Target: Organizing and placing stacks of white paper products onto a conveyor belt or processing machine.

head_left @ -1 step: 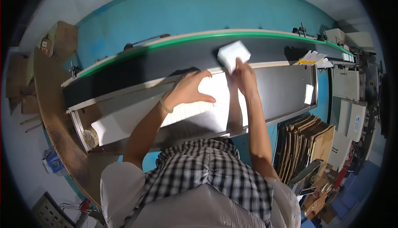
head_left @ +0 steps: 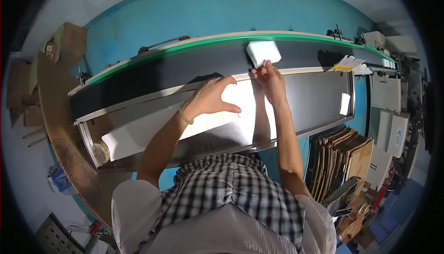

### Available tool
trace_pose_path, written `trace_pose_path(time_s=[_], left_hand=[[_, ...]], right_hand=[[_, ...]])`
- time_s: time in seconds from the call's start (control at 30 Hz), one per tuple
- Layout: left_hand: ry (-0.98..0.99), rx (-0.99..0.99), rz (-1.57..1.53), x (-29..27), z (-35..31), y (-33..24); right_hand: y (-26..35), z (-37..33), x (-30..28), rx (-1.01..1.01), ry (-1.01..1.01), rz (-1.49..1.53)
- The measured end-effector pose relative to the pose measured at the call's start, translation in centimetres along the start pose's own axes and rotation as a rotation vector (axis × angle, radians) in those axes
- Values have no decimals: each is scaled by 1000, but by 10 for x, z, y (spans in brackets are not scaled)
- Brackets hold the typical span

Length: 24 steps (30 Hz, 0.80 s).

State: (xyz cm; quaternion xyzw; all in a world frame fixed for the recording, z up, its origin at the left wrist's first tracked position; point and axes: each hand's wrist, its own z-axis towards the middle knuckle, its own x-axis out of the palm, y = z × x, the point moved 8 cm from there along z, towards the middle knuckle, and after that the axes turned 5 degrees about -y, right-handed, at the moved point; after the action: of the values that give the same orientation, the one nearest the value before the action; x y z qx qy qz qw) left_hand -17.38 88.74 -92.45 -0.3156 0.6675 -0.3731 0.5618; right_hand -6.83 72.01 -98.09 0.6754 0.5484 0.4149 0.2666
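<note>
My left hand [head_left: 213, 99] is curved in a C, thumb and fingers apart, over the right end of a row of flat white card pieces [head_left: 138, 138]. Glare washes out the white area inside its curve, and I make out nothing gripped there. At the far side, a small white box [head_left: 263, 53] is on the dark conveyor belt [head_left: 185, 72]. My right hand [head_left: 272, 82] reaches to its near edge, one fingertip touching or overlapping it. The thumb is apart below the box, and the fingers are not wrapped round it.
A green-edged rail [head_left: 203, 42] runs along the belt's far side. Flat white-and-yellow cartons [head_left: 347, 64] lie on the tray's right corner. A tape roll [head_left: 100, 153] sits at the tray's left end. Stacked brown cardboard [head_left: 335, 161] stands at the right, a brown board [head_left: 60, 110] at the left.
The white box has moved away from me and slightly right, onto the belt's far part. My right hand's fingers have loosened from it. My left hand has barely moved.
</note>
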Motion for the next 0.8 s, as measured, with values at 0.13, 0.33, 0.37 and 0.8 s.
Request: trace_pose_path(time_s=[0.13,0.33,0.37,0.8], left_hand=[[5,11,20,-5,-4,-3],[95,-57,-36,-7,-21,4],[118,-91,-46,-7,-21,6],[-3,-3,-20,-12,-24,8]], right_hand=[[-21,-74,22,-355,183,-767],[-58,-80,2,118,154,-436],[-53,-81,-3,38,73,-512],[-29,-83,28,2,480,-803]])
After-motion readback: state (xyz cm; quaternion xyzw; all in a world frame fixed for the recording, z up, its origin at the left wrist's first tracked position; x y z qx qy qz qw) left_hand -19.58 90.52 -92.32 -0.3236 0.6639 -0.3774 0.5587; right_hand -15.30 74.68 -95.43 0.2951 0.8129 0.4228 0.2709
